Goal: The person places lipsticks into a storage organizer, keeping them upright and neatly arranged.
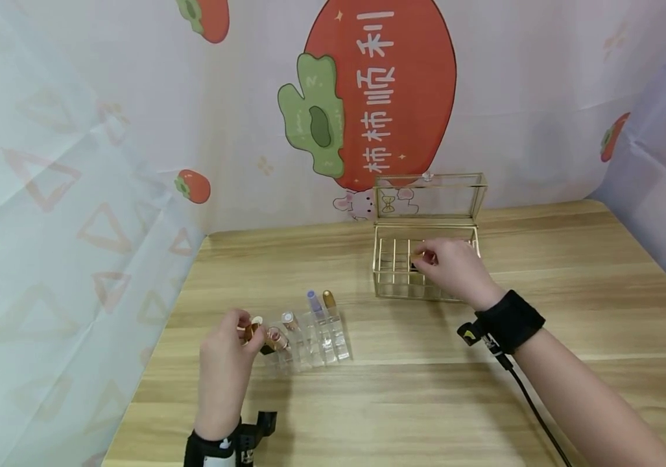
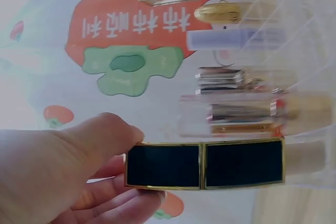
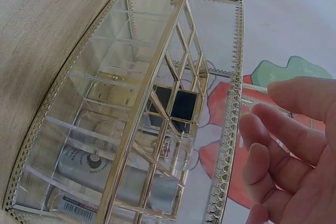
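My left hand [image 1: 224, 363] pinches a black lipstick tube with gold edges [image 2: 205, 164] by one end. Its other end is at the leftmost slot of a clear acrylic holder [image 1: 321, 340]. In that holder stand a pink-and-silver tube [image 1: 277, 337], a lilac tube [image 1: 313, 300] and a gold tube [image 1: 329, 298], among others. My right hand [image 1: 455, 266] is over the gold-framed glass box [image 1: 385, 285], fingers loosely bent with nothing visible between them. Just below its fingertips, a black-and-gold tube [image 3: 184, 104] stands in a compartment.
The box's hinged glass lid [image 1: 428, 198] is raised at the back. Inside the box are a grey-silver tube [image 3: 113, 177] and a gold one [image 3: 113, 90]. A cable [image 1: 534, 408] trails from the right wrist strap over the wooden table [image 1: 403, 408]. A printed curtain [image 1: 251, 97] hangs behind.
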Tool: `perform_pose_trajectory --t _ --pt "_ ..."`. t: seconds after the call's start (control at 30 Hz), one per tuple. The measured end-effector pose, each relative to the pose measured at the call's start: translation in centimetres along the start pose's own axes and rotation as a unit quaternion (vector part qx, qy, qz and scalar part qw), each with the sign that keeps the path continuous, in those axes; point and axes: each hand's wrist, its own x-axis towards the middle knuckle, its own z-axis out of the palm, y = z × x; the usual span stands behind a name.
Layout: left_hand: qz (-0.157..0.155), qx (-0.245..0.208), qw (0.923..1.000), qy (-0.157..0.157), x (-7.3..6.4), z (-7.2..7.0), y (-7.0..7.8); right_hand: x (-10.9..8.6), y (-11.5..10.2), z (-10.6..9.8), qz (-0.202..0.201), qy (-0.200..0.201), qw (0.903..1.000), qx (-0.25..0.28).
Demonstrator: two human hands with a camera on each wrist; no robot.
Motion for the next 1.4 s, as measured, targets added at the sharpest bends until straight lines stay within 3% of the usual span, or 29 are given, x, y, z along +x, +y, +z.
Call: perform_pose_trajectory --t 0.1,0.5,0.7,0.87,1.1,1.23,1.4 --pt "0.017 0.008 0.9996 0.023 0.4 -0.4 0.1 0.1 0.0 0.0 0.004 -0.001 1.0000 0.003" --pt "0.030 0.007 0.9989 0.036 1.2 -2.0 1.5 0.0 -1.0 0.0 -0.009 -0.014 0.9998 0.009" --pt "0.068 0.018 0.9959 0.057 1.7 -2.4 2.3 -0.1 -1.8 -0.4 0.001 -0.030 0.9967 0.075" --pt "0.101 -0.004 0.9917 0.079 2.1 -2.5 3.0 -0.3 -2.7 -0.9 0.003 -0.042 0.9912 0.126" --pt "0.144 -0.019 0.9871 0.067 3.0 -1.9 4.3 -0.7 -4.2 -1.3 -0.027 -0.063 0.9841 0.164" --pt "0.185 -0.051 0.9802 0.050 3.4 -1.1 5.1 -0.9 -4.6 -1.0 -0.046 -0.077 0.9812 0.171" --pt "0.246 -0.115 0.9621 0.022 3.7 0.3 6.4 -1.1 -5.0 -0.4 -0.075 -0.085 0.9754 0.189"
